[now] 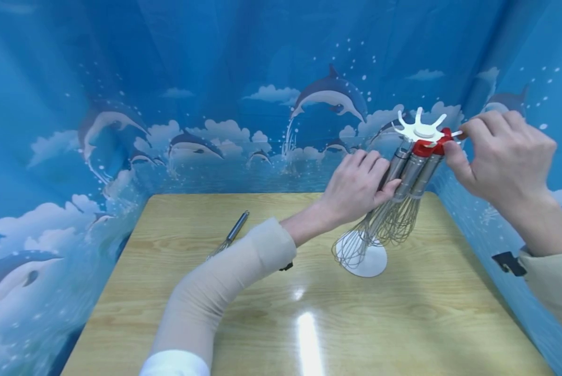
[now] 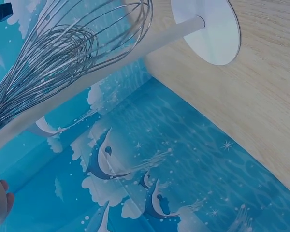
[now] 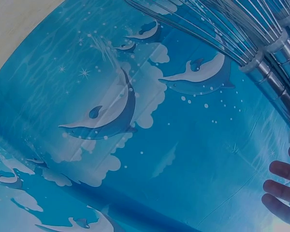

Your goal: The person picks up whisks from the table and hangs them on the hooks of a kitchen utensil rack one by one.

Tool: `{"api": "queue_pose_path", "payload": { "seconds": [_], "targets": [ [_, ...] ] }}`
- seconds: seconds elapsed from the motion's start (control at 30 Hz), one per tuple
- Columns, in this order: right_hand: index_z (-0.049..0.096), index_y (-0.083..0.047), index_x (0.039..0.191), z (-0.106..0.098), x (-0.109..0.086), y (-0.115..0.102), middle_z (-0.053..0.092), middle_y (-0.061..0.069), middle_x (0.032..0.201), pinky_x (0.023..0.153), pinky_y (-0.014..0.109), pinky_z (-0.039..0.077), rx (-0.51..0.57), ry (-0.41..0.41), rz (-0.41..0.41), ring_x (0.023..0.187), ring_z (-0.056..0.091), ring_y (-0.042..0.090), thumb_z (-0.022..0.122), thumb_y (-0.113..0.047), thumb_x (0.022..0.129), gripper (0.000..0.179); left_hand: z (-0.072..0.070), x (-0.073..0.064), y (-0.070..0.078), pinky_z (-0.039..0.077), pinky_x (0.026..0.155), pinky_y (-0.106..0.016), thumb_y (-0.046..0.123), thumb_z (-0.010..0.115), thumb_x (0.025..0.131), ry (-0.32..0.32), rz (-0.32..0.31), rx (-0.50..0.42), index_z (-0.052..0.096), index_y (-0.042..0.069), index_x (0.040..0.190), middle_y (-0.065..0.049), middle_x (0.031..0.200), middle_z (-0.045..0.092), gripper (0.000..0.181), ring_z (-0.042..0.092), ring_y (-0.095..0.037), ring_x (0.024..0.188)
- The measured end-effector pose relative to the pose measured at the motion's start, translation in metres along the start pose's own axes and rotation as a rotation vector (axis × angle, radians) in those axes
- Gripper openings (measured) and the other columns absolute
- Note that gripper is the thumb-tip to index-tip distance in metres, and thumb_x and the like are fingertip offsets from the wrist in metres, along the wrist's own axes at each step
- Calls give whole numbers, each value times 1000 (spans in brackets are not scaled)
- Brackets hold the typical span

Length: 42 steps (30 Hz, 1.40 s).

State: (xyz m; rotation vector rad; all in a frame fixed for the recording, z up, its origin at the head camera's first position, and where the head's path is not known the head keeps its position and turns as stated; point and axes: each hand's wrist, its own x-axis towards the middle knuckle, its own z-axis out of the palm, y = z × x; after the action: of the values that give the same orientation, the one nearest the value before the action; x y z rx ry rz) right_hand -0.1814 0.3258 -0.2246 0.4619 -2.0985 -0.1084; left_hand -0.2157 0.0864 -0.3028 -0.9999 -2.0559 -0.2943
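In the head view a white stand with a round base (image 1: 372, 263) and a hooked top (image 1: 421, 130) leans to the right. Whisks with steel handles (image 1: 410, 175) hang from its hooks, two with red ends. My left hand (image 1: 353, 188) grips the stand's pole (image 2: 130, 55) beside the whisks, its thumb crossing in front; the contact is partly hidden. My right hand (image 1: 504, 151) pinches the red end of the rightmost whisk (image 1: 445, 137) by a hook. Fingers (image 3: 280, 188) of that hand show at the right wrist view's edge. Wire loops (image 2: 63, 53) fill the left wrist view's upper left.
Another whisk (image 1: 236, 227) lies on the wooden table (image 1: 379, 324), partly behind my left sleeve (image 1: 234, 277). Blue dolphin-print curtain (image 1: 215, 78) encloses the back and both sides. A black clip (image 1: 508, 262) sits at the right sleeve.
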Motion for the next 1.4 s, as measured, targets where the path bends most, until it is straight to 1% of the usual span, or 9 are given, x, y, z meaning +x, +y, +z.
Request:
{"api": "queue_pose_path", "payload": {
  "seconds": [0.13, 0.23, 0.53, 0.83, 0.9, 1.0, 1.1, 1.2, 1.4],
  "targets": [
    [65, 8, 98, 0, -1, 0, 69, 31, 96, 53, 62, 44, 10, -13, 11, 92, 64, 52, 28, -66, 104, 82, -1, -2, 4, 53, 82, -27, 48, 58, 104, 40, 8, 20, 67, 15, 104, 1, 104, 72, 34, 64, -17, 93],
    [66, 8, 99, 0, -2, 0, 69, 32, 96, 54, 62, 44, 22, -10, 11, 93, 64, 52, 27, -66, 104, 84, -3, -4, 8, 53, 80, -26, 49, 59, 104, 53, 11, 26, 67, 15, 103, 1, 103, 72, 35, 64, -16, 92],
    [68, 7, 102, 1, 0, 2, 70, 31, 95, 47, 57, 39, 43, -13, -36, 85, 64, 49, 28, -62, 103, 80, -5, -9, 15, 53, 79, -26, 52, 61, 102, 82, 23, 44, 68, 16, 100, 3, 101, 72, 37, 65, -14, 91],
    [69, 6, 103, 2, 0, 2, 70, 30, 95, 46, 56, 39, 47, -9, -50, 87, 64, 49, 29, -61, 103, 78, -6, -9, 13, 53, 81, -28, 57, 59, 103, 82, 8, 86, 68, 18, 100, 4, 102, 72, 40, 66, -15, 93],
    [69, 6, 104, 2, 1, 2, 70, 30, 96, 46, 56, 40, 43, -9, -53, 87, 64, 48, 30, -58, 102, 75, -6, -9, 12, 53, 82, -28, 59, 59, 102, 75, -1, 85, 68, 19, 100, 4, 101, 71, 41, 66, -15, 94],
    [69, 6, 105, 1, 1, 2, 70, 30, 97, 47, 56, 41, 36, -16, -54, 87, 64, 48, 31, -56, 102, 72, -9, -10, 9, 53, 84, -28, 61, 62, 100, 51, -25, 53, 68, 20, 101, 4, 101, 70, 41, 66, -16, 96],
    [68, 6, 104, 2, 1, 2, 70, 30, 96, 46, 55, 39, 36, -12, -57, 86, 64, 48, 29, -59, 103, 76, -12, -13, 5, 52, 86, -28, 60, 64, 98, 32, -45, 28, 68, 21, 102, 4, 101, 69, 40, 65, -16, 98],
    [68, 6, 102, 2, 1, 2, 70, 31, 95, 44, 54, 36, 43, 3, -60, 84, 63, 48, 27, -62, 103, 80, -15, -16, -1, 52, 87, -28, 58, 66, 97, 22, -59, 11, 68, 20, 104, 4, 102, 69, 39, 63, -16, 98],
    [68, 6, 105, 0, 0, 2, 70, 31, 98, 45, 56, 36, 43, -14, -35, 91, 64, 49, 27, -60, 102, 78, -21, -24, -18, 52, 86, -30, 55, 66, 99, 0, -84, -4, 67, 19, 104, 3, 101, 68, 37, 62, -18, 98]
  ]
}}
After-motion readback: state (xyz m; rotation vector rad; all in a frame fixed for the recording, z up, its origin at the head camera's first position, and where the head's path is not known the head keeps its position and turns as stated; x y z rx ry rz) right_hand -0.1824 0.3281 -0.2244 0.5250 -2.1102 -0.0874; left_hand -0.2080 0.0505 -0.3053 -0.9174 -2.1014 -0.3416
